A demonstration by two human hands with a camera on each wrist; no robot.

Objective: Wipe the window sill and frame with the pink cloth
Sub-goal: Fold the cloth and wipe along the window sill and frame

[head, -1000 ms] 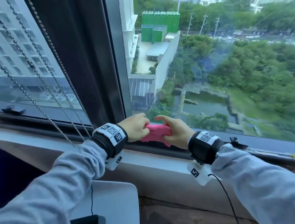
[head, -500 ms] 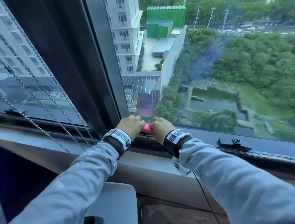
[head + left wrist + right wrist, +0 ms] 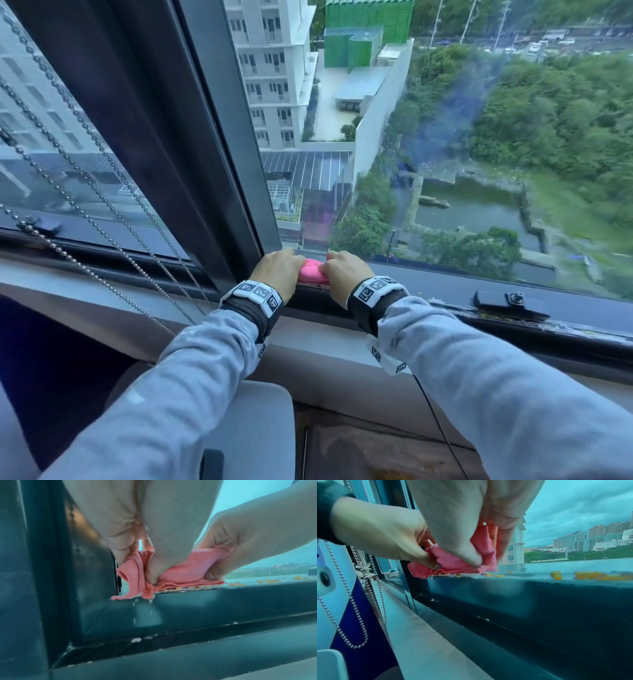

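The pink cloth [image 3: 312, 272] lies bunched on the dark lower window frame [image 3: 428, 318], right beside the dark vertical post [image 3: 191, 144]. My left hand [image 3: 278, 270] grips its left end, thumb and fingers pinching the folds [image 3: 137, 574]. My right hand [image 3: 346, 274] grips its right end, its thumb [image 3: 471, 557] pressed into the cloth [image 3: 453, 562]. The cloth's underside touches the ledge, and crumbs fall from its left corner [image 3: 130, 596]. Orange and white crumbs [image 3: 583, 575] lie along the ledge to the right. The pale sill [image 3: 325, 359] runs below the frame.
Beaded blind chains [image 3: 85, 192] hang at the left across the sill. A black window latch [image 3: 510, 301] sits on the frame to the right of my hands. A grey chair back [image 3: 260, 428] stands just below the sill.
Both hands have carried the cloth down and left onto the frame ledge by the post. My view has tilted further down.
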